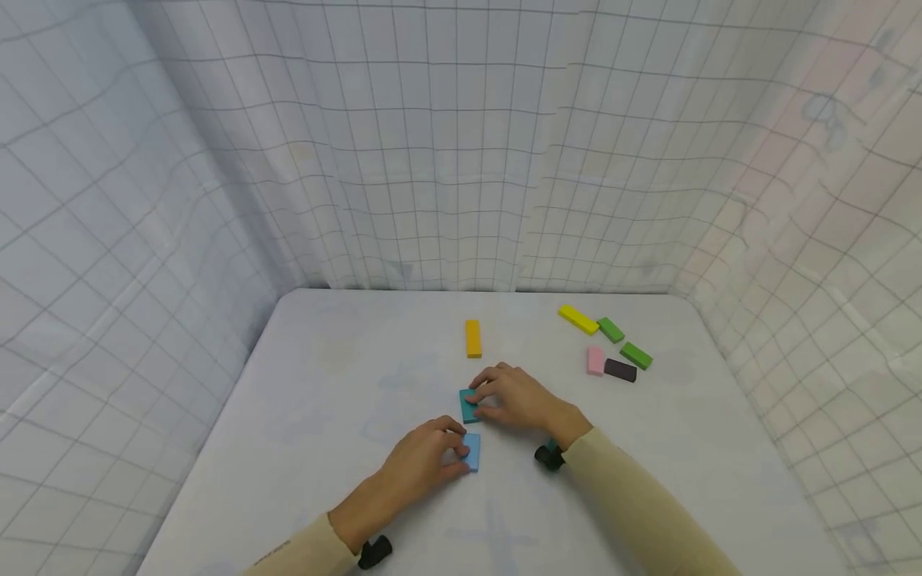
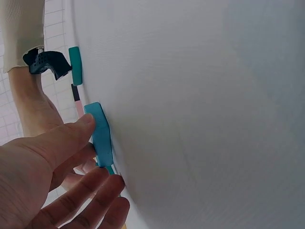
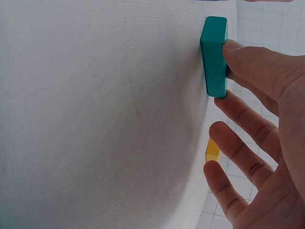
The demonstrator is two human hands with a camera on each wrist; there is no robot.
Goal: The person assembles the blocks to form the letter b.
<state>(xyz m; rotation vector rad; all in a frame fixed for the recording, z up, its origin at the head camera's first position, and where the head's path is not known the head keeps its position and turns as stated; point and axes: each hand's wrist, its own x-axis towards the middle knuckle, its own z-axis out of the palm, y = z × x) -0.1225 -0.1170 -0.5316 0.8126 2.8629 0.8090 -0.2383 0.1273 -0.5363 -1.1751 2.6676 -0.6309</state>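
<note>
My left hand (image 1: pixel 425 456) pinches a light blue block (image 1: pixel 473 453) lying flat on the white table; in the left wrist view the thumb lies on one long side of this block (image 2: pixel 101 136). Just beyond it, my right hand (image 1: pixel 520 398) holds a teal block (image 1: pixel 467 406) between thumb and fingers. The right wrist view shows the thumb on the side of the teal block (image 3: pixel 214 57) and one fingertip at its end, the other fingers spread. A narrow gap separates the two blocks. A second teal block (image 2: pixel 76 66) lies by the right wrist, mostly hidden in the head view.
An orange-yellow block (image 1: pixel 473 339) lies beyond the hands. At the back right are a yellow block (image 1: pixel 579 319), two green blocks (image 1: pixel 611 330), a pink block (image 1: pixel 595 360) and a dark block (image 1: pixel 620 370). White gridded curtains (image 1: pixel 461 160) surround the table (image 1: pixel 324 384).
</note>
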